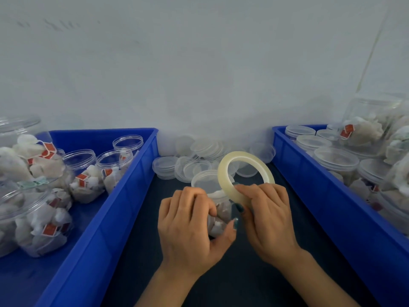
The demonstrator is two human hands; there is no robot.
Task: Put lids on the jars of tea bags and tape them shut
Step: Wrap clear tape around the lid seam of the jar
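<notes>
Two big bins frame the action: the left blue bin [124, 196] holds open jars [84, 173] of tea bags, the right blue bin [309, 185] holds lidded jars [336, 160]. Between them, over the dark counter [137, 229], sits the jar in hand [218, 209], its clear lid [205, 180] on. The left hand [190, 224] curls round the jar's side. The right hand [265, 218] pinches the tape roll [222, 173], tilted against the jar. Loose lids [194, 167] are piled behind.
</notes>
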